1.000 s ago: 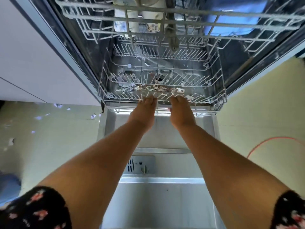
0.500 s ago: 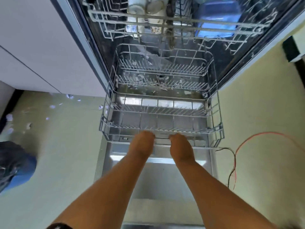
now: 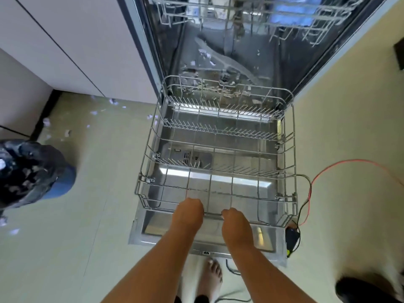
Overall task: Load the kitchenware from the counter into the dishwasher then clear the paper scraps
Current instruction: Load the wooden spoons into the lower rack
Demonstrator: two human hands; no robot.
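The dishwasher stands open with its door (image 3: 166, 232) folded down flat. The lower wire rack (image 3: 150, 154) is pulled far out over the door and holds nothing. My left hand (image 3: 189, 209) and my right hand (image 3: 234, 217) both grip the rack's front rim, fingers curled over the wire. Paper scraps (image 3: 205, 54) lie on the tub floor behind the rack, and more scraps (image 3: 113, 102) are scattered on the floor at left. The upper rack (image 3: 317, 29) holds cups and a blue container (image 3: 288, 17).
A bin lined with a dark bag (image 3: 28, 171) stands on the floor at left. A red and black cable (image 3: 310, 189) runs along the floor right of the door to a dark plug (image 3: 291, 237). My bare foot (image 3: 213, 278) is below the door's edge. White cabinets (image 3: 83, 40) flank the left.
Both hands have drawn the lower rack out of the tub towards me over the door. The view has backed away and now shows more floor.
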